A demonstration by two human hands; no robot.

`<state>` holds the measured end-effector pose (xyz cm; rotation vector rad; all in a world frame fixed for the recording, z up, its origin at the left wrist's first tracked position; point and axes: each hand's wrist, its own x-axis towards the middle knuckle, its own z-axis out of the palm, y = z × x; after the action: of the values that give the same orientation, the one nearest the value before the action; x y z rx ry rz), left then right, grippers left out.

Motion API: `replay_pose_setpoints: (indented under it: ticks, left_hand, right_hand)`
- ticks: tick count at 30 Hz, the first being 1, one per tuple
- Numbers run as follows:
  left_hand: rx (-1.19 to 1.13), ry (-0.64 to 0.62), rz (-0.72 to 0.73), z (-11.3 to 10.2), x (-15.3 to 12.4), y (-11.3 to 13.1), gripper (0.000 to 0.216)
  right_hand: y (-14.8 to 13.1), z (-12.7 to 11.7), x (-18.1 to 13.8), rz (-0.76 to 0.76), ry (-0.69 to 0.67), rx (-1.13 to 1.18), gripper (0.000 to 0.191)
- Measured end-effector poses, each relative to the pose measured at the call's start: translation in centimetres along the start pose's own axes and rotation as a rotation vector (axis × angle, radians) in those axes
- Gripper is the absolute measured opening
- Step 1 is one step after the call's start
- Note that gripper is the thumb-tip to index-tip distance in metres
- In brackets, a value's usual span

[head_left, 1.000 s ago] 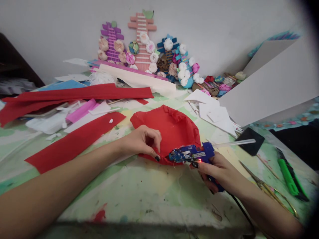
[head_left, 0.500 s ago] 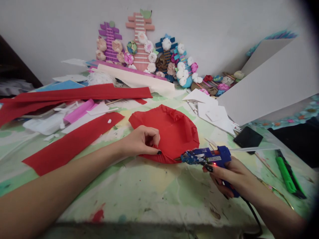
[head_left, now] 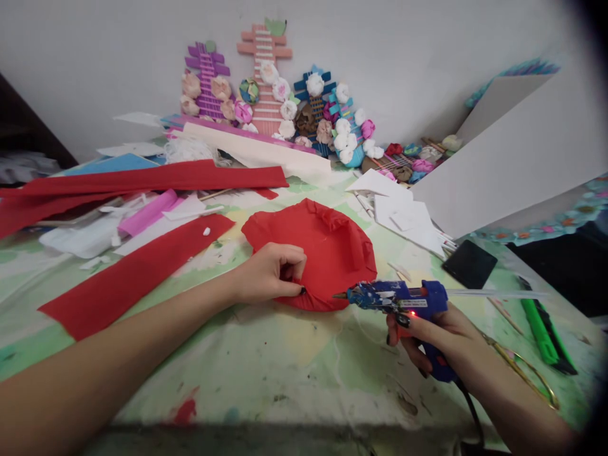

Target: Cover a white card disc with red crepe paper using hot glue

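Observation:
A round piece of red crepe paper (head_left: pixel 327 250) lies gathered on the paint-stained table (head_left: pixel 266 361). My left hand (head_left: pixel 273 272) pinches its near edge, fingers closed on a fold. My right hand (head_left: pixel 427 339) grips a blue hot glue gun (head_left: pixel 403 297) by the handle, its red light on and a clear glue stick poking out the back. The nozzle points left and sits a little to the right of the paper's edge, not touching it. A thin glue thread hangs near the nozzle.
Long red paper strips (head_left: pixel 128 272) lie at left. Pink paper (head_left: pixel 149 212) and white scraps sit behind them. White card pieces (head_left: pixel 408 218), a black phone (head_left: pixel 468 263), a green cutter (head_left: pixel 544 329) and scissors (head_left: pixel 522 373) lie at right. Paper flower crafts (head_left: pixel 285 95) lean on the wall.
My right hand has drawn the glue gun to the right, off the red paper's edge. My left hand has stayed pinching the paper in the same place.

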<state>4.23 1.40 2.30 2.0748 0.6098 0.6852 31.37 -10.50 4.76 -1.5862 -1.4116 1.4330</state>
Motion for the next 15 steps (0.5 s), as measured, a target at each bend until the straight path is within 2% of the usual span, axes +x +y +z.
replay_pose_setpoints:
  ticks: [5, 15]
  left_hand:
    - [-0.006, 0.006, -0.008, 0.0, -0.1, 0.0, 0.027]
    - [-0.007, 0.030, -0.019, 0.0, 0.0, 0.0, 0.028]
  right_hand:
    - [0.3, -0.1, -0.2, -0.006, 0.042, -0.064, 0.041]
    - [1.1, -0.1, -0.2, -0.011, 0.025, -0.077, 0.037]
